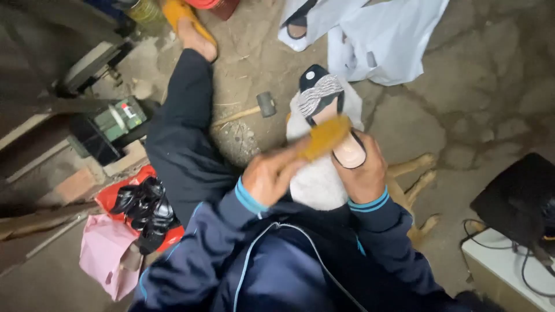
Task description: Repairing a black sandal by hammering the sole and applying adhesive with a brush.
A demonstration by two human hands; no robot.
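Cobbler's floor workshop, cracked concrete floor (462, 86), hammer (257, 108), loose shoes (144, 211), plastic bags (381, 40)

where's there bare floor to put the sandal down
Bare concrete floor lies to the right, between the white plastic bag, the wooden stool legs and the black bag. A smaller patch sits around the hammer. The left is crowded: black shoes on a red bag, a pink bag, tools. The left hand holds a brush, the right hand the sandal.

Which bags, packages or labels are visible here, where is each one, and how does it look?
White plastic bag: top centre on the floor, crumpled.
Pink bag: lower left, soft and creased.
Red bag: above the pink one, holding black shoes.
Green box: left, with a small label.
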